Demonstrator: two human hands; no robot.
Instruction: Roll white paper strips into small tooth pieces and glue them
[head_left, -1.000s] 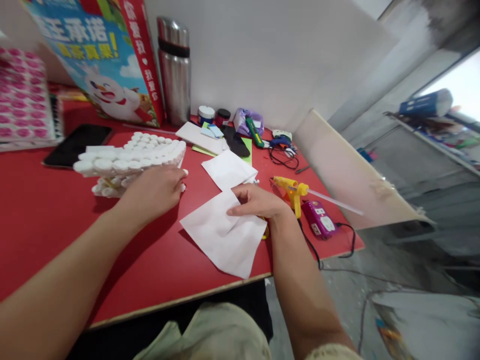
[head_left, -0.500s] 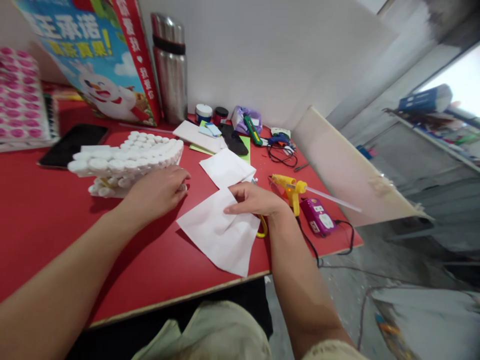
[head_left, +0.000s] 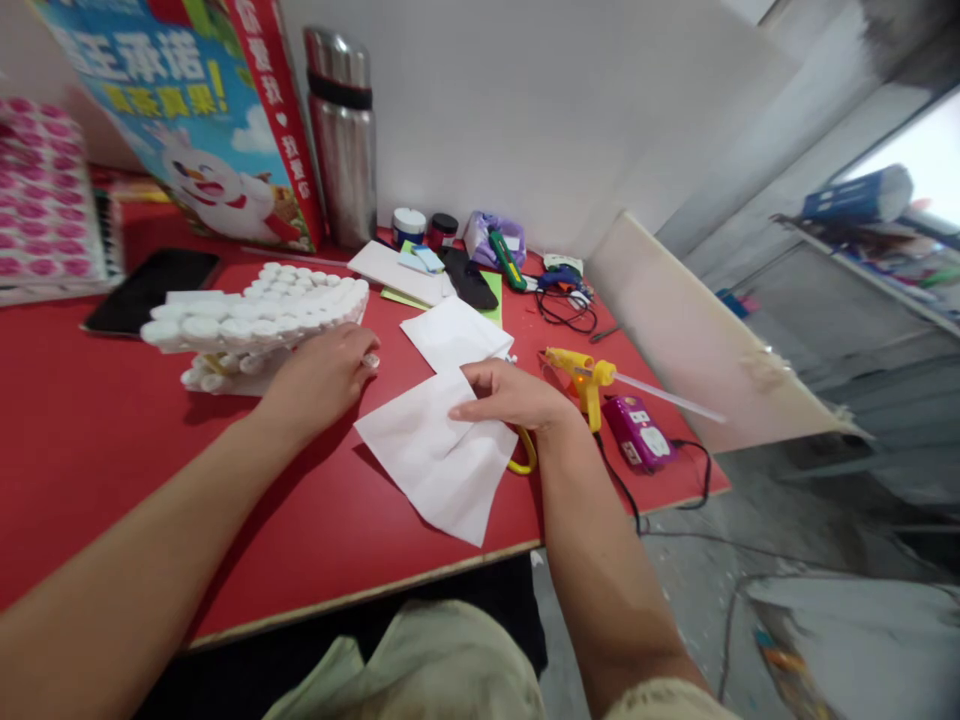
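Note:
My right hand (head_left: pixel 517 395) pinches a square sheet of thin white paper (head_left: pixel 431 445) near its upper right corner, thumb on top. The sheet hangs creased just above the red table, and part of a yellow handle (head_left: pixel 525 455) shows beside my wrist. My left hand (head_left: pixel 326 370) is closed, with a small white piece (head_left: pixel 370 361) at its fingertips. It is by the right side of a white structure (head_left: pixel 255 320) built of many rounded white pieces, whose near right part it hides. Another folded white sheet (head_left: pixel 450 335) lies behind my right hand.
A yellow glue gun (head_left: pixel 581 372) with a clear stick and a purple power socket (head_left: pixel 639 435) with cables are on the right. Behind stand a steel flask (head_left: pixel 343 150), small jars and a green cutter (head_left: pixel 505 258). A black phone (head_left: pixel 154 285) lies left. The table's front edge is close.
My left hand has moved slightly up, bringing the small white piece up with it. The lower corner of the paper in my right hand has shifted a little left.

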